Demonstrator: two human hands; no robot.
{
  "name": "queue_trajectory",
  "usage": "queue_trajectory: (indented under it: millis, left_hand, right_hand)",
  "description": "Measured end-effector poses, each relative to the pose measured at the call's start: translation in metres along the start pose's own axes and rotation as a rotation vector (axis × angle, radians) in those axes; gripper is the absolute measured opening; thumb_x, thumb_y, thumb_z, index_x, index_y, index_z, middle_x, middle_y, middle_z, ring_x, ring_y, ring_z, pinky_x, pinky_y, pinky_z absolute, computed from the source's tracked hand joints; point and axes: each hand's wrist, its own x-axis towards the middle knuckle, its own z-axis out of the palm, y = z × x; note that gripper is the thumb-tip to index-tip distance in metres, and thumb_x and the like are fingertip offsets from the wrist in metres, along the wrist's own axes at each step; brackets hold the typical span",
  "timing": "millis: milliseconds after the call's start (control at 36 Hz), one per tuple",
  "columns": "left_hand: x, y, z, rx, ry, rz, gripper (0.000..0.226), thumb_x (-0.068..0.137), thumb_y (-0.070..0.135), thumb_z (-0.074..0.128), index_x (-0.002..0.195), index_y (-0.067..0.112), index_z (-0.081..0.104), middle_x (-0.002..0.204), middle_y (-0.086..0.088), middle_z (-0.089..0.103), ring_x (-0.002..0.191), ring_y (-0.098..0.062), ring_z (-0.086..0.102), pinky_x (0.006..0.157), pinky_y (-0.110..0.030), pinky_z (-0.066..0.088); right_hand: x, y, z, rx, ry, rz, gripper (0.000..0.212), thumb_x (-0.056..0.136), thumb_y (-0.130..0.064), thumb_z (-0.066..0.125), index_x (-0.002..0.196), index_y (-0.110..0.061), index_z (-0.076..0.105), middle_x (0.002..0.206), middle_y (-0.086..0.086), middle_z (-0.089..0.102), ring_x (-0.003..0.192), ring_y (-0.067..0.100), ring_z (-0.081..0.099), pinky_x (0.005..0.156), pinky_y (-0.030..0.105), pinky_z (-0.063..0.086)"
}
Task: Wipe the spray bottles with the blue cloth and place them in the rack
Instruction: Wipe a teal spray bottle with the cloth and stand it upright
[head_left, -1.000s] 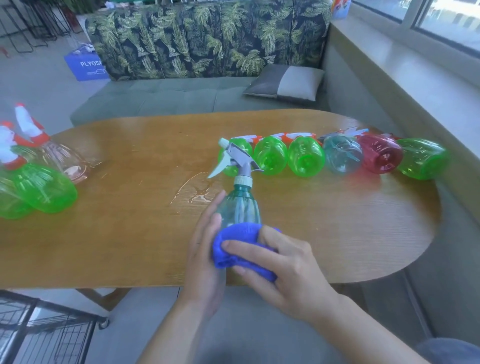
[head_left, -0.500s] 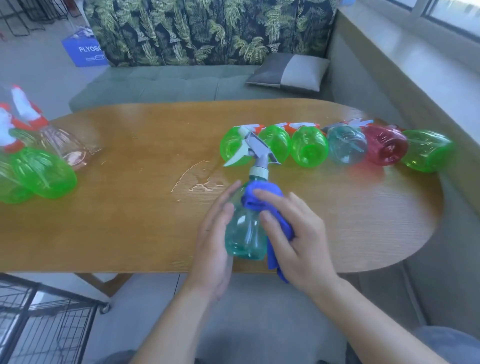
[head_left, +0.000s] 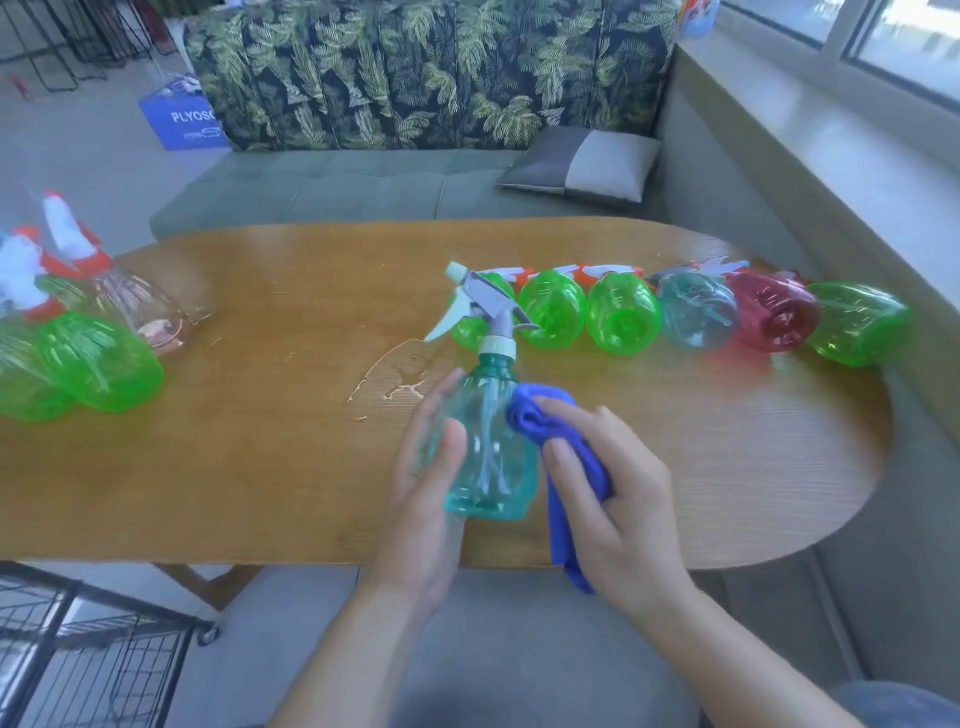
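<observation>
A teal spray bottle (head_left: 485, 447) is held upright above the near edge of the wooden table (head_left: 260, 467), cradled by the left hand (head_left: 426, 499) with its fingers curved round the bottle's left side. The blue cloth (head_left: 558, 457) is bunched in the right hand (head_left: 618, 499) and pressed against the bottle's right shoulder. The wiping step is judged to be in hand. Next, the remaining faces (and perhaps the trigger head) would need the cloth, after which the bottle is to be carried down to the black wire rack (head_left: 78, 649) at lower left. Six bottles are laid in a row (head_left: 675, 317) behind, apparently awaiting the cloth.
</observation>
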Motion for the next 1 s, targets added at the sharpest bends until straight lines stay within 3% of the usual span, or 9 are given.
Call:
queue_trajectory:
  millis: [139, 222, 472, 583, 667, 750, 806, 944, 1000]
  left_hand:
    - [0.003, -0.008, 0.003, -0.016, -0.100, -0.020, 0.071, 0.084, 0.037, 0.084, 0.150, 0.037, 0.058, 0.153, -0.005, 0.063, 0.142, -0.031, 0.059, 0.118, -0.051, 0.048]
    - [0.004, -0.014, 0.005, -0.018, -0.101, -0.031, 0.068, 0.087, 0.035, 0.078, 0.151, 0.036, 0.057, 0.154, -0.005, 0.062, 0.143, -0.030, 0.059, 0.122, -0.056, 0.042]
    - [0.006, -0.028, -0.002, 0.115, -0.118, -0.004, 0.057, 0.099, 0.041, 0.067, 0.154, 0.044, 0.055, 0.162, 0.004, 0.055, 0.152, -0.021, 0.049, 0.128, -0.059, 0.032]
    - [0.004, -0.034, -0.001, 0.153, -0.120, 0.013, 0.053, 0.100, 0.040, 0.057, 0.152, 0.049, 0.055, 0.165, 0.004, 0.050, 0.158, -0.025, 0.040, 0.130, -0.062, 0.025]
    - [0.001, -0.036, -0.001, 0.183, -0.129, 0.031, 0.060, 0.097, 0.039, 0.063, 0.156, 0.045, 0.050, 0.166, 0.003, 0.049, 0.157, -0.027, 0.041, 0.128, -0.061, 0.029]
    - [-0.004, -0.036, 0.000, 0.229, -0.159, 0.054, 0.074, 0.094, 0.025, 0.076, 0.160, 0.035, 0.043, 0.159, 0.012, 0.056, 0.150, -0.018, 0.050, 0.117, -0.037, 0.048]
    - [-0.005, -0.035, 0.001, 0.258, -0.174, 0.060, 0.082, 0.089, 0.017, 0.081, 0.160, 0.030, 0.042, 0.154, 0.014, 0.059, 0.145, -0.014, 0.056, 0.112, -0.030, 0.049]
    - [-0.004, -0.039, 0.000, 0.311, -0.183, 0.083, 0.100, 0.075, 0.024, 0.094, 0.159, 0.033, 0.041, 0.157, 0.005, 0.057, 0.147, -0.022, 0.055, 0.121, -0.050, 0.046]
    - [-0.002, -0.042, 0.000, 0.319, -0.177, 0.094, 0.101, 0.074, 0.017, 0.096, 0.158, 0.032, 0.042, 0.155, 0.006, 0.058, 0.146, -0.021, 0.055, 0.121, -0.049, 0.046]
  right_hand:
    - [0.005, 0.004, 0.003, 0.126, -0.013, 0.161, 0.032, 0.105, -0.023, 0.054, 0.135, -0.022, 0.066, 0.129, -0.013, 0.070, 0.126, 0.016, 0.064, 0.103, 0.023, 0.047]
    - [0.002, 0.003, 0.006, 0.165, 0.009, 0.195, 0.030, 0.107, -0.020, 0.054, 0.132, -0.031, 0.064, 0.127, -0.016, 0.071, 0.125, 0.014, 0.064, 0.102, 0.020, 0.046]
    - [-0.001, 0.013, 0.001, 0.076, 0.005, 0.196, 0.027, 0.106, -0.021, 0.056, 0.129, -0.024, 0.069, 0.114, -0.002, 0.073, 0.108, 0.014, 0.066, 0.095, 0.029, 0.050]
    - [-0.005, 0.016, 0.000, -0.061, 0.029, 0.131, 0.029, 0.104, -0.029, 0.059, 0.130, -0.028, 0.071, 0.096, 0.006, 0.056, 0.092, 0.012, 0.056, 0.086, 0.016, 0.042]
    - [-0.010, 0.017, -0.001, -0.129, 0.040, 0.076, 0.033, 0.103, -0.036, 0.056, 0.132, -0.029, 0.069, 0.113, 0.004, 0.054, 0.102, 0.001, 0.055, 0.089, 0.010, 0.040]
    - [-0.011, 0.019, -0.004, -0.144, 0.022, 0.087, 0.035, 0.104, -0.039, 0.053, 0.133, -0.028, 0.070, 0.132, 0.003, 0.058, 0.111, -0.011, 0.055, 0.096, 0.010, 0.040]
    - [-0.012, 0.020, -0.005, -0.126, 0.008, 0.096, 0.037, 0.105, -0.038, 0.053, 0.135, -0.026, 0.070, 0.135, 0.001, 0.061, 0.121, 0.000, 0.059, 0.100, 0.018, 0.045]
    - [-0.013, 0.022, -0.005, -0.108, 0.043, 0.102, 0.031, 0.102, -0.029, 0.063, 0.131, -0.021, 0.073, 0.115, 0.003, 0.063, 0.105, 0.010, 0.063, 0.090, 0.015, 0.045]
    - [-0.011, 0.020, -0.006, -0.101, 0.048, 0.109, 0.030, 0.100, -0.026, 0.066, 0.128, -0.021, 0.074, 0.108, 0.002, 0.063, 0.102, 0.011, 0.063, 0.089, 0.014, 0.045]
